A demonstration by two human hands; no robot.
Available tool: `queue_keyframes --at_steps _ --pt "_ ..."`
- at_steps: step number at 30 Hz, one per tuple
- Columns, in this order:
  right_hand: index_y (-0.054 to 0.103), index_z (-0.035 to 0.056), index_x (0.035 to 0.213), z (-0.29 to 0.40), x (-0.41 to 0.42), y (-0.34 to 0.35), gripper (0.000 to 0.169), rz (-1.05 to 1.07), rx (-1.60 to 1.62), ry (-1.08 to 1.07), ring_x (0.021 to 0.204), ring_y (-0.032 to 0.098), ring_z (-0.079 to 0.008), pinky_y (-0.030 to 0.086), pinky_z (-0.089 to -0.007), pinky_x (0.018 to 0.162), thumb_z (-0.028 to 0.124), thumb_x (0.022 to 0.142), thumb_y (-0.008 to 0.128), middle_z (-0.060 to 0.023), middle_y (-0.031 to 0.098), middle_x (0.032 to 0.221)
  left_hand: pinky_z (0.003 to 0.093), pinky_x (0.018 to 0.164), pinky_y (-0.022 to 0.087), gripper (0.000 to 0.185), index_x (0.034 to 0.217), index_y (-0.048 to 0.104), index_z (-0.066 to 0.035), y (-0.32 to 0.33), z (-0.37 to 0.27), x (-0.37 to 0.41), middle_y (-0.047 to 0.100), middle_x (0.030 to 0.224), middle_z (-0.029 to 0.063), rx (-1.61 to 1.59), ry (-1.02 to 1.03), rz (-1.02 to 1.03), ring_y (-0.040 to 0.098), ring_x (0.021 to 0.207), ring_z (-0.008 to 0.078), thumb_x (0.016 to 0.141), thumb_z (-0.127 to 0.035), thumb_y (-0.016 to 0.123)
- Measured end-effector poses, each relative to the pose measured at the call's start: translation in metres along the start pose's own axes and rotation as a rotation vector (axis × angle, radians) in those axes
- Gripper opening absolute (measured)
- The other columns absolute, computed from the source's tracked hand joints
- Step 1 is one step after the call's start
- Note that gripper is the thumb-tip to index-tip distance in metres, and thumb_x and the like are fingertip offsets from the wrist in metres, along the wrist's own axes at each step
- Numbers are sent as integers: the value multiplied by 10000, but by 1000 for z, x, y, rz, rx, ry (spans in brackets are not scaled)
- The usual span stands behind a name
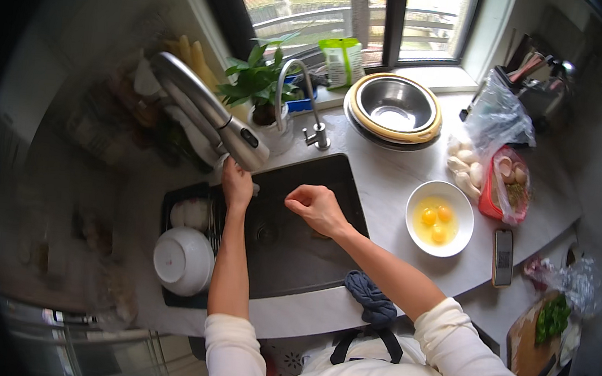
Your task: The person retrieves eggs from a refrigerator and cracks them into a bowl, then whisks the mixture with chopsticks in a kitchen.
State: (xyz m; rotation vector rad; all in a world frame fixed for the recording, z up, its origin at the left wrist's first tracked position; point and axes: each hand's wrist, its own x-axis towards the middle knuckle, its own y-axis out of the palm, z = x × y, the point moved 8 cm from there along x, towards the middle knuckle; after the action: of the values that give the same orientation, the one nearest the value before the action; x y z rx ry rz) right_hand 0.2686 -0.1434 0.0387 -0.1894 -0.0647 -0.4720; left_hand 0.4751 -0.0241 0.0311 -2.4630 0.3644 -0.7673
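Observation:
My left hand [236, 186] is raised at the left edge of the dark sink [293, 263], right below the spray head of the pull-down kitchen faucet [243, 141]. The faucet partly hides its fingers, so whether they grip anything is unclear. Over the sink basin, my right hand [321, 207] has its fingers curled in against the thumb, and nothing shows in it. Right of the sink stands a white bowl [418, 243] holding three cracked eggs [440, 217] with whole yolks. A dark cloth [372, 299] hangs bunched over the counter's front edge.
Left of the sink, a dish rack holds an upturned white bowl [183, 261]. Behind are a slim gooseneck tap [317, 135], a potted plant [260, 78] and stacked basins [394, 107]. Rightward lie garlic [466, 166], a red container with eggshells [505, 188], a phone [502, 257] and a cutting board [530, 346].

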Motion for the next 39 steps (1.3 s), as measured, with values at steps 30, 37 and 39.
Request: queue_keyframes --at_steps 30,37,39 --pt "665 25 1017 -54 -40 22 412 332 -383 154 849 637 -269 502 -425 720 276 692 689 -136 667 965 602 1029 328 499 1294 368 39 44 104 25 395 1306 225 -1725 -1517 -6 379 1227 408 833 -76 520" --pt "657 59 863 -61 -132 4 241 115 -1162 -162 875 595 -339 493 -476 729 280 799 585 -168 602 948 733 1024 80 440 1166 562 7 22 -18 -50 361 1418 229 -1436 -870 471 222 1331 486 782 -206 539" --pt "631 76 947 -54 -171 -10 283 63 -1146 -18 995 550 -316 468 -469 801 266 738 632 -159 564 1013 636 1032 217 541 1300 494 -75 73 38 -106 375 1428 155 -775 -950 920 301 1305 430 827 -319 586"
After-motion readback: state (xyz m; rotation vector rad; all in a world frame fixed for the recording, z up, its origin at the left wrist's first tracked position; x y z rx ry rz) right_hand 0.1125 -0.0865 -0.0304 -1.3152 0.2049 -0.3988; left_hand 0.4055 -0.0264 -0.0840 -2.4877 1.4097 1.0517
